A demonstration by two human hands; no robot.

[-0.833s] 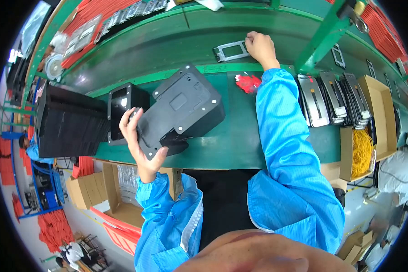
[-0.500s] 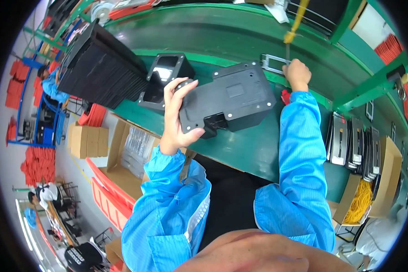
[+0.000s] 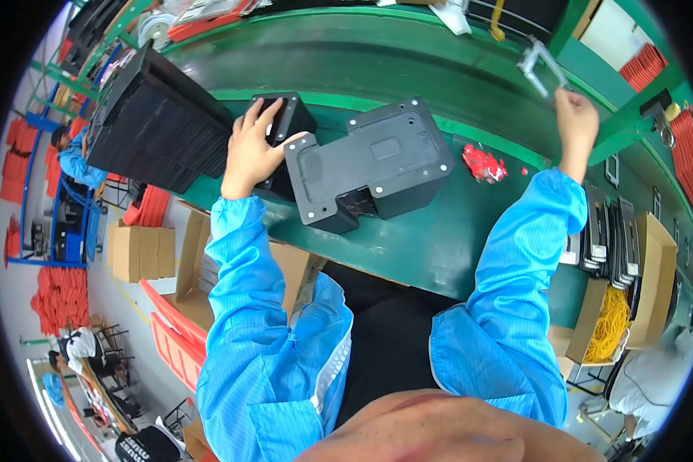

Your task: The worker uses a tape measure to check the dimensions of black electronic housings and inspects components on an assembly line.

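My right hand (image 3: 576,131) is raised at the right over the green frame of the bench, its fingers closed on one end of a thin silver-grey rectangular frame (image 3: 550,63). Spread fingers of my left hand (image 3: 252,152) lie over a black box with an open or glossy top (image 3: 291,119), covering part of it. To the right of that box rests a large black moulded housing (image 3: 377,158), with metal inserts at its corners and a notch in its near side. Beyond the housing's right end lies a small red heap (image 3: 485,164).
A tall leaning stack of black parts (image 3: 158,127) stands at the left. Dark flat panels (image 3: 612,239) and a carton of yellow cords (image 3: 610,327) are at the right. A yellow hanging tool (image 3: 498,29) is above. A green post (image 3: 631,119) rises beside my right hand.
My left hand has moved off the large housing onto the black box at its left. My right hand has lifted the rectangular frame away to the right, uncovering more of the red heap.
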